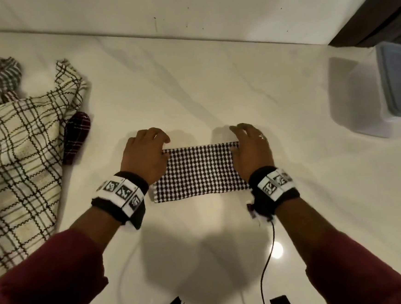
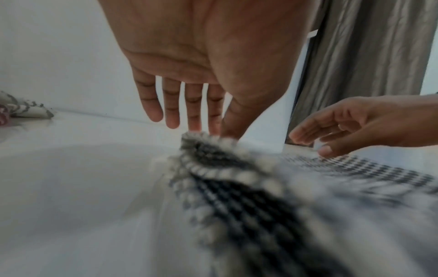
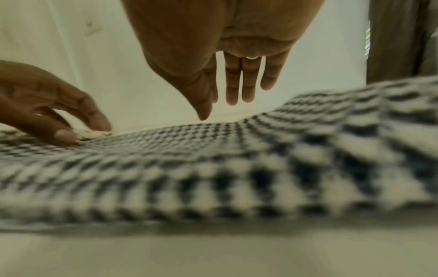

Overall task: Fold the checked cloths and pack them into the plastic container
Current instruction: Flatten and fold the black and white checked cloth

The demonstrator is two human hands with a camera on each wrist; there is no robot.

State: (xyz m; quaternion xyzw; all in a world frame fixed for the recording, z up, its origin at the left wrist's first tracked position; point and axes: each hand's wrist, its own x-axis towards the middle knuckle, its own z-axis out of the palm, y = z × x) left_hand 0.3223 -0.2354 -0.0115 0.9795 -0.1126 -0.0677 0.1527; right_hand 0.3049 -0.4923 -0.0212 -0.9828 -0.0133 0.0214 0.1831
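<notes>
Hands (image 1: 144, 153) (image 1: 252, 147) on houndstooth cloth (image 1: 200, 173), no legible writing

white marble counter (image 1: 213, 83), grey curtain (image 2: 355, 56)

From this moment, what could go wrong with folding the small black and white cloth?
1. The left hand and right hand only touch the far corners of the cloth with relaxed fingers, so a corner may slip and the fold come out crooked.
2. The plastic container stands far to the right, so the folded cloth may open while carried.
</notes>
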